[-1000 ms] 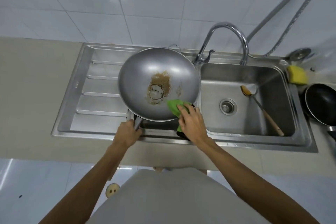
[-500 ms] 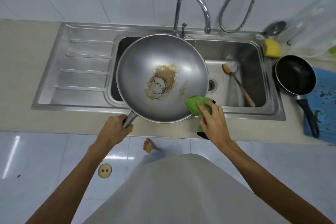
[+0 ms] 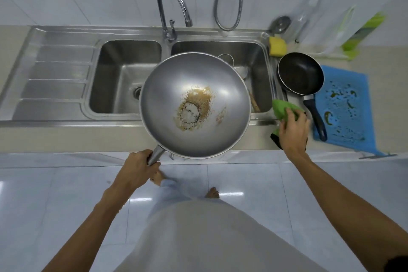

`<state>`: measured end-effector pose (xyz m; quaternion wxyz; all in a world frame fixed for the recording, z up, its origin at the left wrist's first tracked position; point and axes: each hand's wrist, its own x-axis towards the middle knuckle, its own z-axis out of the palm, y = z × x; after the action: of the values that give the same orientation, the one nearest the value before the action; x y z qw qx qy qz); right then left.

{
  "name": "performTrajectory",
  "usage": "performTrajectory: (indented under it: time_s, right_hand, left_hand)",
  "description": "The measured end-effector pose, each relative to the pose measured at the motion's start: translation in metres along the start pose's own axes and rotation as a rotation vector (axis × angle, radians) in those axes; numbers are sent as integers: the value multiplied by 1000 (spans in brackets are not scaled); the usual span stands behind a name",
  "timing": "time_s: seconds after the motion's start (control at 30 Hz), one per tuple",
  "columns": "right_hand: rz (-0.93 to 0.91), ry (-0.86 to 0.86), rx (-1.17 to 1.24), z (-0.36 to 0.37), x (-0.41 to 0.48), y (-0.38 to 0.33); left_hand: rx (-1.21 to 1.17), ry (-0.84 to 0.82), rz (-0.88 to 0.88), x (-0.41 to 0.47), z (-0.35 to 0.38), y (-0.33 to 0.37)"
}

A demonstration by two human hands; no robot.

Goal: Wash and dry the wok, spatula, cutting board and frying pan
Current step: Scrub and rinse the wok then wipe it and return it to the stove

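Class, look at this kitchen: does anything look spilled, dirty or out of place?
The wok, held over the sink by the left hand, has brown residue caked at its centre. The blue cutting board beside the frying pan carries green scraps.

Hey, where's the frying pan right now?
Head view, right side: the frying pan sits between the sink and the blue cutting board, beside the yellow sponge.

Can't see most of the spatula, just a sliver of wooden handle past the wok rim. Can't see much of the wok's handle inside the left hand either, or the green cloth under the right hand.
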<state>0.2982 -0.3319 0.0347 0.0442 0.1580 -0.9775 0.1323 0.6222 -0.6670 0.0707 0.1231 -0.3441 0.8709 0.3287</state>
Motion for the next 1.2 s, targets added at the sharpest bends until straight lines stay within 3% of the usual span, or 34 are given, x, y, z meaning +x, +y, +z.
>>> performTrajectory:
  time_s: [0.23,0.53,0.73,0.83,1.07,1.2]
  right_hand:
    - [94,-252,-131,17,21,28]
    - [81,-432,84,12,36,39]
    - [357,-82,516,-15,-27,25]
    - [451,-116,730,-32,-57,0]
    - [732,-351,1498,-85,-81,-68]
    - [845,-286,1636,-110,-77,-59]
  left_hand:
    - [-18,0,-50,-13,26,30]
    - [-55,-63,53,0,29,70]
    - [-98,-31,210,33,10,134]
    - [-224,-48,287,48,9,179]
    - [-600,-172,440,59,60,307]
    - [-678,-209,518,43,105,371]
